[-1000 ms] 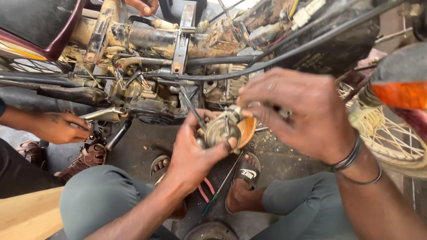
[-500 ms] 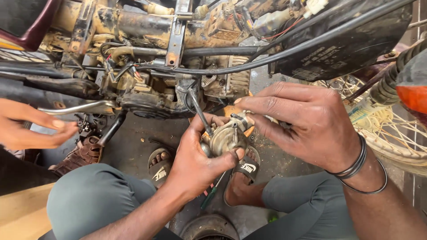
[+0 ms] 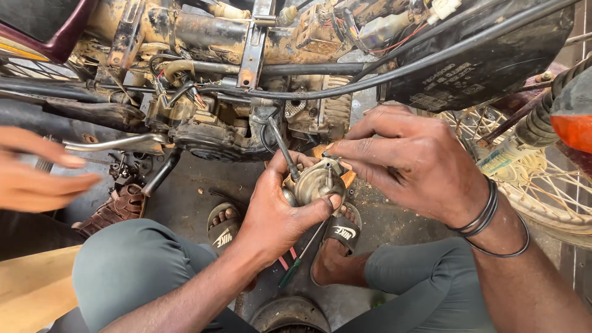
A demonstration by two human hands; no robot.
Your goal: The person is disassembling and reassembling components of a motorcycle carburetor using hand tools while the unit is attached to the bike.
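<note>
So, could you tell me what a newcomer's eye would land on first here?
At centre, the left hand grips a round metal part while the right hand pinches at its top. Behind them sits the muddy motorbike engine; another person's hand enters at the left edge.

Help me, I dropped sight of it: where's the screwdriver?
On the ground in the head view, the screwdriver lies between the sandalled feet, below the left hand.

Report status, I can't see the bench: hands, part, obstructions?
Left hand cradles round grey metal carburettor part. Right hand pinches its top. Black cable alongside; another person's hand far left.
</note>
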